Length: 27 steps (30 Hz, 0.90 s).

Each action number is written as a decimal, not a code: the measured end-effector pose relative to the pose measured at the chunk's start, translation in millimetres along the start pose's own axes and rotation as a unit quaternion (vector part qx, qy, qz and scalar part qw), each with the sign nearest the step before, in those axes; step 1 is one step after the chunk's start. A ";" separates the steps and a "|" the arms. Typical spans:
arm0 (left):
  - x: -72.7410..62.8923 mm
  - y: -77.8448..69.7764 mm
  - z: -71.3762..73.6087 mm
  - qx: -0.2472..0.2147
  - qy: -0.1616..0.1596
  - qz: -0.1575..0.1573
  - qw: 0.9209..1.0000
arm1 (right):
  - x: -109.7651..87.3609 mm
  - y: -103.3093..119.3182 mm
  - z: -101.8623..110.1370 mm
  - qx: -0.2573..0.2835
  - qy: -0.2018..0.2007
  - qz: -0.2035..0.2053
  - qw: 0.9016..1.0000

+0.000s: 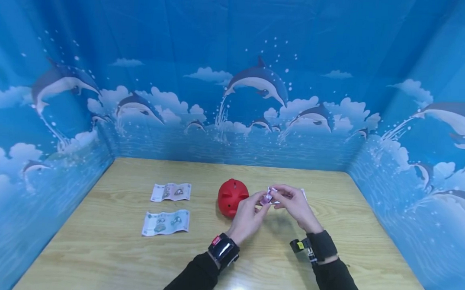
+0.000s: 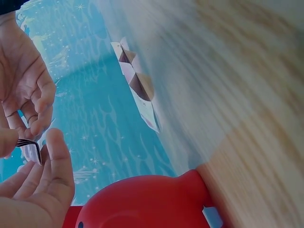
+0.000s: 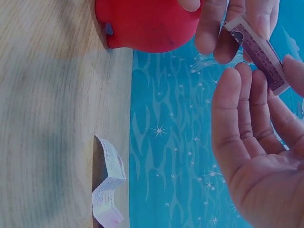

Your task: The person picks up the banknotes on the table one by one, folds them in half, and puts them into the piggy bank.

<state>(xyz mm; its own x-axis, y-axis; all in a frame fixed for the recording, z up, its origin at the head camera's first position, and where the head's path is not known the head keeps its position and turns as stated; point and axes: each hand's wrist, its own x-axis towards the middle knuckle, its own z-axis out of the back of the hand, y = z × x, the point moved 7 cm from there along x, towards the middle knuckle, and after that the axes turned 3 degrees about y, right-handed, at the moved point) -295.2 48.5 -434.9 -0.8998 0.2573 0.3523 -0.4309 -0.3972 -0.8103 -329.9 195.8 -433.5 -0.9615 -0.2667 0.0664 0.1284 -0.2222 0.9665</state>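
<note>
A small purple banknote (image 1: 267,198), folded into a narrow strip, is held up above the table between both hands. My left hand (image 1: 246,217) pinches one end between thumb and fingers. With thumb and forefinger, my right hand (image 1: 295,206) grips the other end, its remaining fingers loosely bent in the right wrist view. Stacked folded layers show at the edge of the strip (image 2: 32,153) in the left wrist view. Right beside my left hand sits a red piggy bank (image 1: 232,196), its near side partly covered by that hand.
Two creased banknotes lie to the left, a pinkish one (image 1: 171,192) behind a greenish one (image 1: 166,223). Another note (image 1: 304,194) pokes out behind my right hand. A blue dolphin-print curtain (image 1: 232,145) encloses the wooden table (image 1: 107,252) at the back and sides.
</note>
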 end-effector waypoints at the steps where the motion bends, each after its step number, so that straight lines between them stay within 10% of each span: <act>1: 0.3 -0.1 0.2 0.000 -0.001 -0.002 1.000 | 0.3 -0.2 -0.1 0.001 0.000 0.000 1.000; 27: -1.0 0.0 6.3 -0.013 -0.024 -0.008 1.000 | -0.7 2.4 -2.2 0.018 -0.010 0.008 1.000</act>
<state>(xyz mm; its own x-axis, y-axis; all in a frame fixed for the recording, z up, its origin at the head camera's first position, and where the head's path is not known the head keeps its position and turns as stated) -294.8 42.7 -432.3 -0.8956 0.2202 0.3867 -0.4434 -0.3696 -0.8166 -328.4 193.4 -431.8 -0.9642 -0.2505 0.0873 0.1359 -0.1840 0.9735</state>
